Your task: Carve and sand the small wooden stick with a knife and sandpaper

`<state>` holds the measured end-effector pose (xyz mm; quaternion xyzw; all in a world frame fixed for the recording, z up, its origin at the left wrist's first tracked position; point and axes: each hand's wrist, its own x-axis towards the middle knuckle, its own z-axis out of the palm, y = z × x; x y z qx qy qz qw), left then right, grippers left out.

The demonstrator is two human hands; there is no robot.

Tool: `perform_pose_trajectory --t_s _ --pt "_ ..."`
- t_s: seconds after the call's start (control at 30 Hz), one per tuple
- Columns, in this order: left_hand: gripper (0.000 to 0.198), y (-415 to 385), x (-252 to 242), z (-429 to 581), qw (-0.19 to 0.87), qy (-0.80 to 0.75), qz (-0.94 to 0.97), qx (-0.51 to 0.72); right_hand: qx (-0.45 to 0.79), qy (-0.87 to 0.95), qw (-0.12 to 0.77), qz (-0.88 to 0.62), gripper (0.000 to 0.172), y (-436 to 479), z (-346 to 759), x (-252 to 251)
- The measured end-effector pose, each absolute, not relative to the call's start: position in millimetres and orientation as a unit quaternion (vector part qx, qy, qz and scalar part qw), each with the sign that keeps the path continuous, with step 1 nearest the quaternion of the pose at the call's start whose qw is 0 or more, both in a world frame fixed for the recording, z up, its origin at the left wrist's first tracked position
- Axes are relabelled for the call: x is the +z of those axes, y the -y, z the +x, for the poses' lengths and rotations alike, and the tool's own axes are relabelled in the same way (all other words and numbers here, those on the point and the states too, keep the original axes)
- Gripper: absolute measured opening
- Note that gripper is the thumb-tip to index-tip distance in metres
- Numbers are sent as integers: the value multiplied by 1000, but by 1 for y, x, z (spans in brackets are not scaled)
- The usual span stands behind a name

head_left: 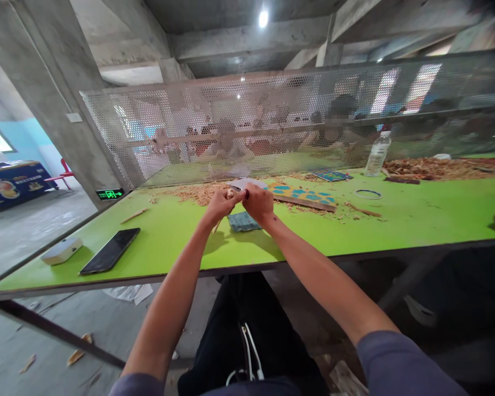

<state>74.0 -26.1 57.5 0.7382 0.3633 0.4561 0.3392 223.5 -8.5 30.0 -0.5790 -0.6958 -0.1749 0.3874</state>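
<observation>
Above the green table (181, 242), my two hands meet at the middle of the view. My left hand (219, 208) is closed around a thin pale wooden stick (216, 226), whose lower end shows below my fingers; a lighter knob of wood shows at the top of that hand. My right hand (259, 202) is wrapped round the dark red handle of a small knife (236, 188). Its blade points left across the top of the wood, close to my left thumb. Under my hands lies a folded grey-blue piece (244, 221), perhaps sandpaper or cloth.
Wood shavings (193, 193) lie beyond my hands, beside a yellow-and-blue patterned piece (303, 195) with a wooden strip. At left are a phone (111, 250) and white box (61, 251). Rightward are a bottle (378, 154), ring (368, 194) and stick (363, 209). A perforated screen (272, 126) stands behind.
</observation>
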Motion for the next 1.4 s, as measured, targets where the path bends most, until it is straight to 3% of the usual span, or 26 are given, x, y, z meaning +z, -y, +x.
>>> perform_pose_trajectory --t_s 0.13,0.37,0.9,1.4 --pt "64 21 56 71 252 -397 749 467 -157 728 401 -534 25 2 229 27" --pt "69 8 48 68 207 -378 770 471 -130 773 412 -464 20 -5 239 26" --pt "71 15 52 67 164 -396 799 421 -70 843 385 -368 18 -8 245 25" --pt "73 14 47 66 133 -409 801 418 -89 854 323 -397 22 -6 243 26"
